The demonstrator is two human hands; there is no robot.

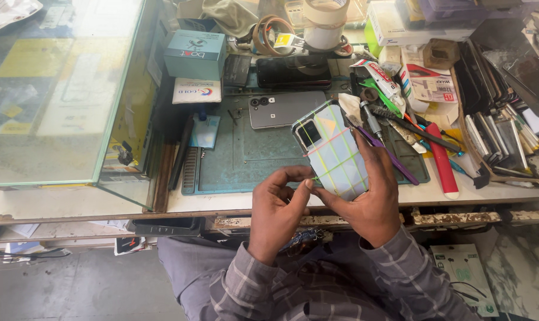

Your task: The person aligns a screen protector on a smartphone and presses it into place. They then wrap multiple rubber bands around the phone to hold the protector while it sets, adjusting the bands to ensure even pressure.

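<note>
A glass counter [55, 89] fills the left. Beside it lies a green mat [245, 160], with a teal box [195, 53] and a white label card [197, 91] above. Over the mat's front edge, the right hand [370, 199] grips a phone [332, 151] bound with green bands; the left hand [278, 205] pinches one band at its lower edge.

Head view — steeply downward, near the workbench [352, 199].
</note>
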